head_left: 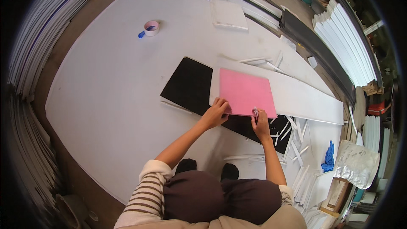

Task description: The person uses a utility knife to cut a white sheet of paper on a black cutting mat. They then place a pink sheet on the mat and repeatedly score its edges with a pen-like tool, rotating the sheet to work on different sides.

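A square pink sheet (pixel 246 91) lies in front of me on a long white board (pixel 305 95). My left hand (pixel 217 112) has its fingers curled over the sheet's near left corner, gripping it. At the near edge, towards the right corner, my right hand (pixel 261 125) is closed in a pinch. A small pale, shiny thing shows between those fingertips, too small to name. Left of the pink sheet lies a black panel (pixel 188 80). A second black panel (pixel 241 126) is partly hidden under the pink sheet and my hands, with white strips on its right part.
White offcut strips (pixel 299 152) are strewn to the right, near a crumpled blue glove (pixel 328 157). A roll of tape (pixel 151 28) stands at the far left on the large white sheet (pixel 114 85) beneath me. Stacked white sheets (pixel 42 29) line the left side.
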Demonstrator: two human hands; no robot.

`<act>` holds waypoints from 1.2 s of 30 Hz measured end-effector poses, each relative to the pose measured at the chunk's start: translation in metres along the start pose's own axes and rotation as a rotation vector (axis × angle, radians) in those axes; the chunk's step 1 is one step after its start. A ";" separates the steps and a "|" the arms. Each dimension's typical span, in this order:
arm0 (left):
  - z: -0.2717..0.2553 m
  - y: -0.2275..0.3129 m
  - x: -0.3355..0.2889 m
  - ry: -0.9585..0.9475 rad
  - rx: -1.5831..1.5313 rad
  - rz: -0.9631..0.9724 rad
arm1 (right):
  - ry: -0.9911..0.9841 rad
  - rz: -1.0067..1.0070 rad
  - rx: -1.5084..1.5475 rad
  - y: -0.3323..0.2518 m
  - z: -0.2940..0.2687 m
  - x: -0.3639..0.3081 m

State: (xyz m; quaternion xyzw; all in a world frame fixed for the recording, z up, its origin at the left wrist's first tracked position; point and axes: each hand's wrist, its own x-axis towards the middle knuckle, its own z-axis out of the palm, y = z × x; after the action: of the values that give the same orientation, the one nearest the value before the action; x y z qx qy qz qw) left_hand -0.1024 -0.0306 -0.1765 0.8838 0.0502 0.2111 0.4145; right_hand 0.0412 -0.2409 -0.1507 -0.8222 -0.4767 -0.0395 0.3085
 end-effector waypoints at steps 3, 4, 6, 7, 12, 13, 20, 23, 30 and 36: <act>0.004 -0.015 -0.009 0.047 0.112 -0.016 | -0.068 0.391 0.024 0.038 0.003 -0.012; 0.004 -0.018 -0.007 0.176 0.151 -0.051 | 0.059 0.396 -0.049 0.048 0.005 -0.009; 0.006 -0.028 0.003 0.404 0.171 -0.263 | 0.131 0.471 -0.138 0.070 0.006 0.002; 0.006 -0.030 0.012 0.387 -0.013 -0.401 | 0.152 0.502 -0.179 0.081 0.006 0.006; 0.007 -0.062 0.042 0.248 0.009 -0.586 | 0.053 0.661 -0.297 0.078 0.021 0.027; 0.012 -0.065 0.043 0.229 0.126 -0.523 | 0.021 0.675 -0.296 0.076 0.023 0.030; 0.000 -0.049 0.024 0.230 0.040 -0.698 | -0.133 0.804 -0.171 0.057 0.021 0.038; -0.025 -0.054 -0.006 0.292 0.070 -0.704 | -0.137 0.719 -0.127 0.039 0.037 0.037; -0.066 -0.066 -0.043 0.274 0.237 -0.689 | -0.088 0.616 -0.124 -0.006 0.088 0.051; -0.066 -0.062 -0.047 0.263 0.331 -0.461 | -0.115 0.700 -0.124 -0.007 0.096 0.061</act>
State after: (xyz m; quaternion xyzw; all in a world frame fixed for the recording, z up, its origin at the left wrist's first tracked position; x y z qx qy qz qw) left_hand -0.1670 0.0441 -0.2015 0.8698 0.3362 0.2132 0.2917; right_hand 0.0469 -0.1405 -0.2030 -0.9537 -0.1796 0.0858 0.2257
